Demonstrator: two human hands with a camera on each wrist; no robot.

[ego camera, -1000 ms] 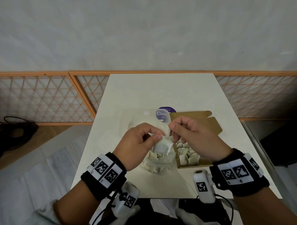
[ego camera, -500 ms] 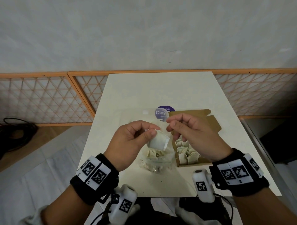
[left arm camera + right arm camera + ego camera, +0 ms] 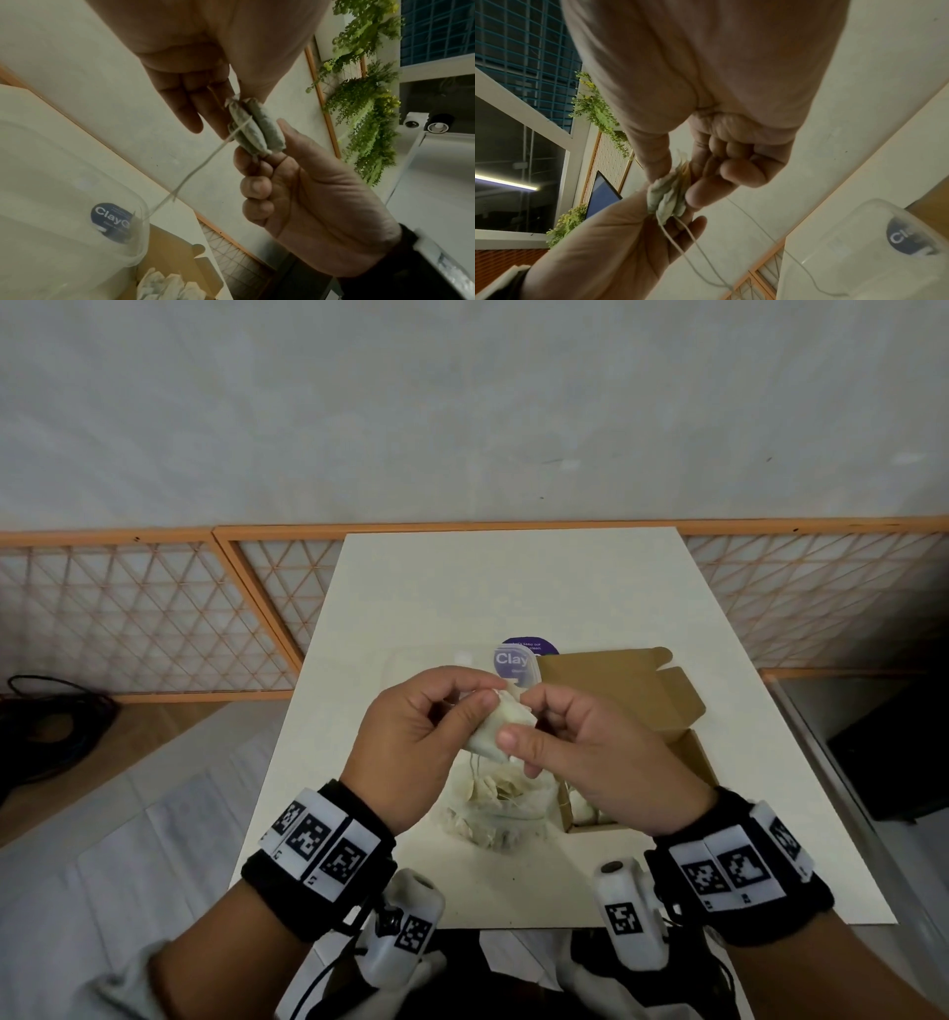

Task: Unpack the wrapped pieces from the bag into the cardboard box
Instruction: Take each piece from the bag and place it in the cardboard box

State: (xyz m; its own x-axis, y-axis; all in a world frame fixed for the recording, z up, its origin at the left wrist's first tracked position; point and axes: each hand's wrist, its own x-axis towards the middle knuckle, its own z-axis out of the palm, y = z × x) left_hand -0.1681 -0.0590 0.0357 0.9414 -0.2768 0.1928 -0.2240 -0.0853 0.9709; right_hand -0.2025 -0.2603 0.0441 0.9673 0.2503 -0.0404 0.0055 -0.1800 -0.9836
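Note:
A small white wrapped piece (image 3: 500, 729) with a thin string hangs in the air between both hands, above the clear plastic bag (image 3: 493, 809). My left hand (image 3: 485, 695) pinches its upper left end. My right hand (image 3: 521, 719) pinches its right side with thumb and forefinger. In the left wrist view the piece (image 3: 257, 125) shows as two rolled halves, and its string (image 3: 192, 174) trails down into the bag (image 3: 77, 233). The open cardboard box (image 3: 693, 752) lies to the right of the bag, with several wrapped pieces (image 3: 169, 284) inside. More pieces remain in the bag.
The bag carries a purple round "Clay" label (image 3: 513, 660). The box's flaps (image 3: 616, 680) stand open toward the back. The cream table (image 3: 513, 588) ends close before me. An orange lattice fence (image 3: 154, 618) runs behind it, and dark cables (image 3: 46, 716) lie on the floor at left.
My left hand lifted the piece up out of the bag. My right hand, which hovered just beside it, now pinches it as well.

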